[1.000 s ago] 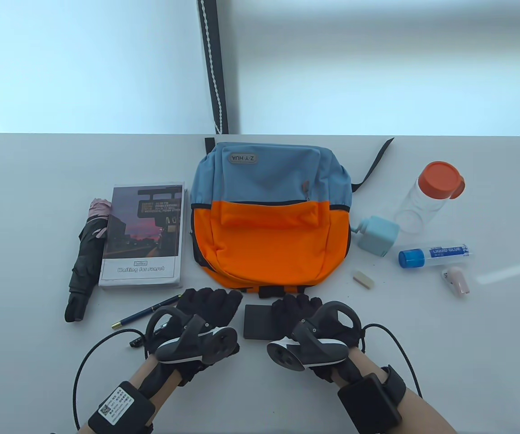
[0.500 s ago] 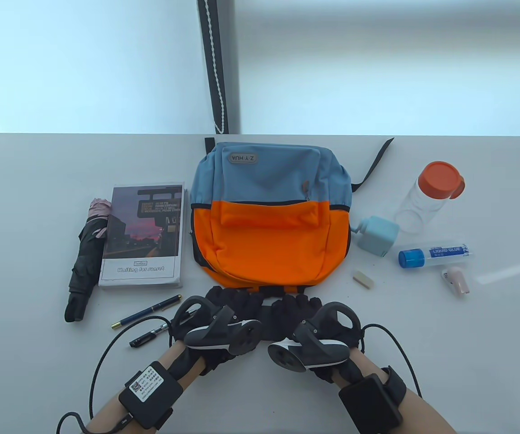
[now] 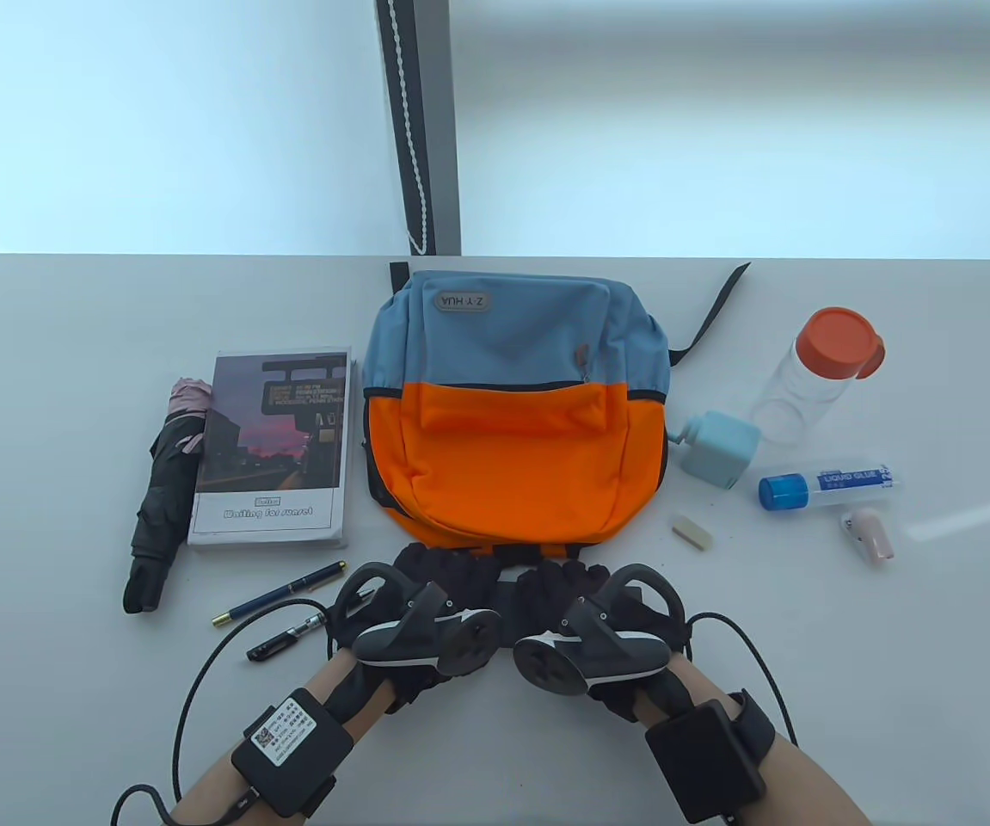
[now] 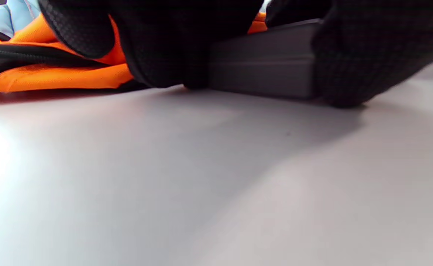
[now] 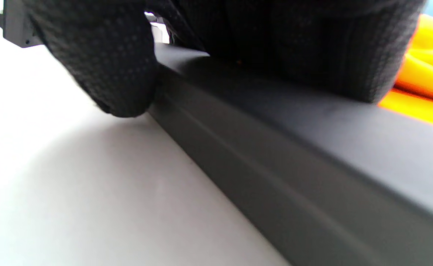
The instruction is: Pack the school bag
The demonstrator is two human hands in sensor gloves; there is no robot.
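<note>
On the white worktop point(image 3: 73, 361), a flat black case point(image 4: 264, 70) lies just before the closed backpack point(image 3: 516, 413); it is gripped at both ends by the left hand point(image 3: 426, 594) and right hand point(image 3: 581, 602), fingers curled, presumably for lifting into the bag.

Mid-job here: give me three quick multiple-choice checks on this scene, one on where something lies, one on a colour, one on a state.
1. Where does the umbrella lie?
A. left of the book
B. on the backpack
C. beside the glue

2. What colour is the bottle lid?
A. blue
B. orange
C. black

3. What are both hands doing?
A. resting apart on bare table
B. holding pens
C. gripping the flat black case

Answers: 1 A, the table view shows it along the book's left edge. 2 B, the cap is orange. 3 C, the left hand and right hand have fingers over the case and thumbs at its side.
</note>
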